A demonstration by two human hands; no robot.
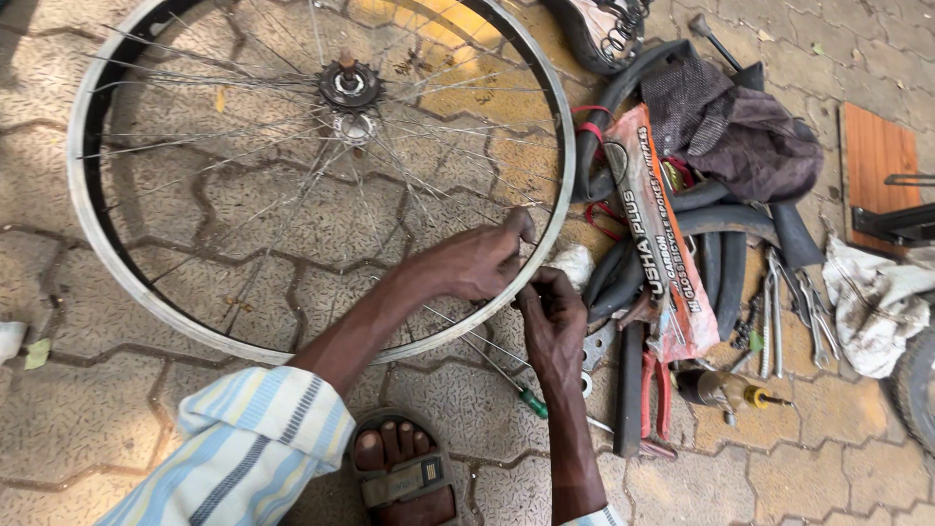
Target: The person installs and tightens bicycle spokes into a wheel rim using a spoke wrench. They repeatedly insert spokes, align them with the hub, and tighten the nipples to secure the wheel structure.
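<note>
While fingers (521, 226) pinch spoke (467, 326), wheel rim (557, 209) flat

Your left hand (477, 263) and right hand (553, 321) pinch at the near-right rim of the bicycle wheel (321, 175); green-handled screwdriver (516, 390) lies near, pliers (654, 390) right.

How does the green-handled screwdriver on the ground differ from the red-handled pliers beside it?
The green-handled screwdriver is a single thin shaft with a small green grip, while the red-handled pliers have two long red handles. The screwdriver lies slanted across the paving, partly under the right hand; the pliers lie nearly straight up the picture, clear of both hands. Both rest flat on the paving stones.
</note>
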